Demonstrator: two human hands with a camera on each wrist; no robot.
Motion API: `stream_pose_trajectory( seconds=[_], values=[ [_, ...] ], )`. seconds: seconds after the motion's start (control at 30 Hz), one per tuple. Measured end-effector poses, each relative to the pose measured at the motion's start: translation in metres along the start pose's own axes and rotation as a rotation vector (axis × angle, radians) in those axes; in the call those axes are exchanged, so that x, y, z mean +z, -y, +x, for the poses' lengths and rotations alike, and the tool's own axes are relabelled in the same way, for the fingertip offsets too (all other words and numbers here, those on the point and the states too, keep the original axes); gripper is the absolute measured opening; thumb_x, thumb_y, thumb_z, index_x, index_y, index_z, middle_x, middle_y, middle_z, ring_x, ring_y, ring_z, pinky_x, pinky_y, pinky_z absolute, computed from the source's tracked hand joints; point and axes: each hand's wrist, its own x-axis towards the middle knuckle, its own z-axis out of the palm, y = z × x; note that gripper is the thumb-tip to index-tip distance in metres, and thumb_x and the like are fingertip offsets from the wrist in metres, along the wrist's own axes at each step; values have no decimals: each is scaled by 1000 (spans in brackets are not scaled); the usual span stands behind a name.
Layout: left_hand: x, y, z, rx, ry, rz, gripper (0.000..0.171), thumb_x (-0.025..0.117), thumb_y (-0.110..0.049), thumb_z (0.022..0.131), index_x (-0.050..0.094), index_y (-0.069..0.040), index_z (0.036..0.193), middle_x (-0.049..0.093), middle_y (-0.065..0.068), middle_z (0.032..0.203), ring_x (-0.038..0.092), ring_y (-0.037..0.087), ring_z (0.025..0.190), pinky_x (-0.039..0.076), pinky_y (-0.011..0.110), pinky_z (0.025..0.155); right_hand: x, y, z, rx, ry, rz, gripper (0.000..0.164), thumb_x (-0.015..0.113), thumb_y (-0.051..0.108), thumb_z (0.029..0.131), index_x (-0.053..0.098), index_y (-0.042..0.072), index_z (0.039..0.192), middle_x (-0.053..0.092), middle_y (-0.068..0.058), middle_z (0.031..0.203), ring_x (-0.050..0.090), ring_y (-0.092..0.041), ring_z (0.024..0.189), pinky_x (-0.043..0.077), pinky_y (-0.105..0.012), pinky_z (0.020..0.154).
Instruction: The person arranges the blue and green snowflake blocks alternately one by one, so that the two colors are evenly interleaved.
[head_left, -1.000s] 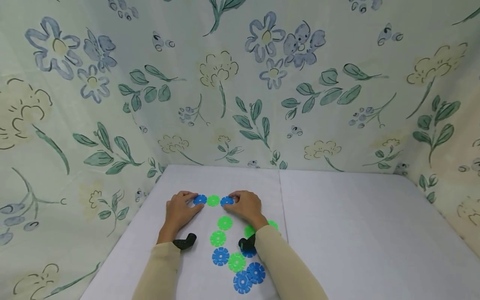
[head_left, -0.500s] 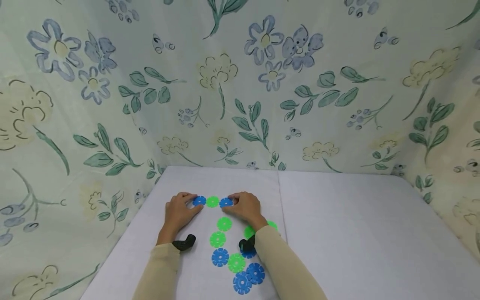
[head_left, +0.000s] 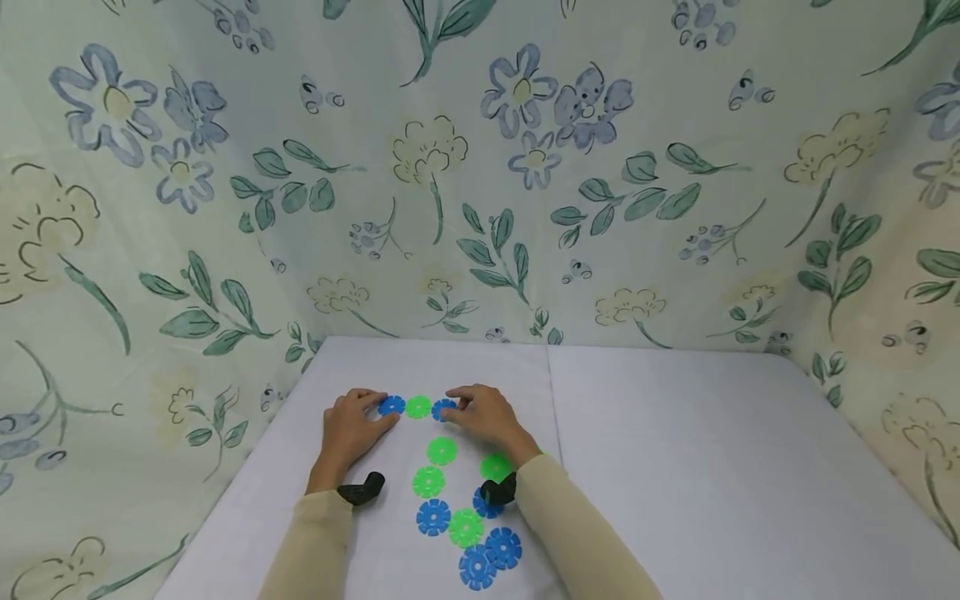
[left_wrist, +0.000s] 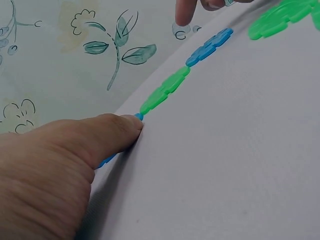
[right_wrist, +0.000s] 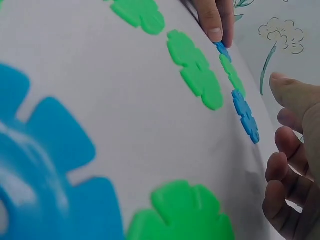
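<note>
Notched blue disc [head_left: 392,405] lies flat on the white surface [head_left: 675,467], at 9 o'clock of a green disc [head_left: 418,407]; a second blue disc [right_wrist: 245,116] sits at that green disc's 3 o'clock. The left grip [head_left: 352,427] pinches the first between thumb and fingers. The right grip [head_left: 483,414] is loosely spread, just off the second. More green discs [head_left: 442,451] and blue discs [head_left: 433,517] lie between 4 and 6 o'clock of the row.

No lettering, label, brand, number or sign can be read in any view, whether on the notched discs [head_left: 424,517], the bench [head_left: 675,467] or the patterned cloth [head_left: 660,267].
</note>
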Motion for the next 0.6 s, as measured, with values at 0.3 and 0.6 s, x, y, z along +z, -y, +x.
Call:
stream_pose_trajectory(
  seconds=[0.3, 0.6],
  values=[
    [-3, 0, 1, -1, 23, -18, 55, 74, -50, 86, 68, -19, 130, 60, 13, 134, 54, 37, 123, 33, 58, 100, -26, 10, -11, -54, -38, -11, 47, 68, 51, 92, 68, 25, 130, 66, 6, 100, 57, -14, 83, 46, -31, 69],
    [-3, 0, 1, -5, 37, -1, 57, 73, -52, 86, 67, -18, 132, 59, 15, 136, 53, 38, 123, 33, 56, 97, -55, 21, -34, -107, -91, -10, 42, 68, 47, 93, 67, 28, 131, 65, 2, 102, 58, -10, 73, 49, -27, 62]
  ],
)
